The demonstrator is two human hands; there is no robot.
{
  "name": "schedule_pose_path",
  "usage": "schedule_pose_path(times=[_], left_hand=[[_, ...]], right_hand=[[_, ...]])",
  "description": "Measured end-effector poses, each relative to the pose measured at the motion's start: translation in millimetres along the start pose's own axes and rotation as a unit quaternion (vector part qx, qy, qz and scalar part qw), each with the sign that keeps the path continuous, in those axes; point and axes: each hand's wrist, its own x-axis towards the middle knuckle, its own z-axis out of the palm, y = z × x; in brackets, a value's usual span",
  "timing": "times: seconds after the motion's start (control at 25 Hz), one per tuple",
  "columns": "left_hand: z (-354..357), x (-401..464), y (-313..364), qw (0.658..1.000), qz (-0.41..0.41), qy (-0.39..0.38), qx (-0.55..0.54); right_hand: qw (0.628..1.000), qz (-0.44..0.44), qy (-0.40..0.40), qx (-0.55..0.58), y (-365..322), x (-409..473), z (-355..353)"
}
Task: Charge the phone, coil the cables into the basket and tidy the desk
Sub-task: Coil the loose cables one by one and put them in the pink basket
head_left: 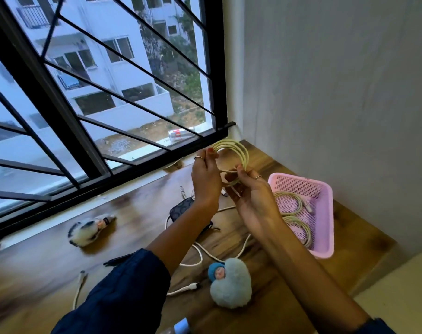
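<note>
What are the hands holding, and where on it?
Both hands hold one coiled cable above the desk. The left hand pinches the coil's left side; the right hand grips its lower right.

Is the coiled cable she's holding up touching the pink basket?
Apart. The head view shows the coiled cable held up by the left hand and right hand, with bare desk between it and the pink basket.

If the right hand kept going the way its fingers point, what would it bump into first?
The right hand points up and away, toward the window. Its grip already touches the coiled cable; beyond that, probably the black window frame, though depth is unclear.
</note>
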Motion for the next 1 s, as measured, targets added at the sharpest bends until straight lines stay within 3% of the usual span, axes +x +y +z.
schedule_pose_path(times=[0.12,0.32,0.52,0.84,1.0], left_hand=[[-3.2,6.8,0.7,0.962,-0.198,-0.102,-0.156],[0.0,10.6,-5.5,0.930,-0.297,-0.161,-0.145],[22.5,-1.0,-24.6,0.907,-0.386,-0.147,-0.085],[69.0,-20.6,-31.1,0.896,-0.361,-0.259,-0.003],[85.5,-34.7,-48.9,0.913,-0.297,-0.273,0.057]], right_hand=[[1.000,0.007,-0.001,-0.010,-4.2,5.8,-10.5],[0.991,-0.001,0.021,-0.131,-11.1,8.1,-36.5],[0.939,0.020,0.094,-0.331,-19.5,6.5,-68.0],[0.870,0.038,0.151,-0.468,-73.2,14.5,-124.3],[0.782,0.075,0.138,-0.603,-88.4,19.2,-134.6]])
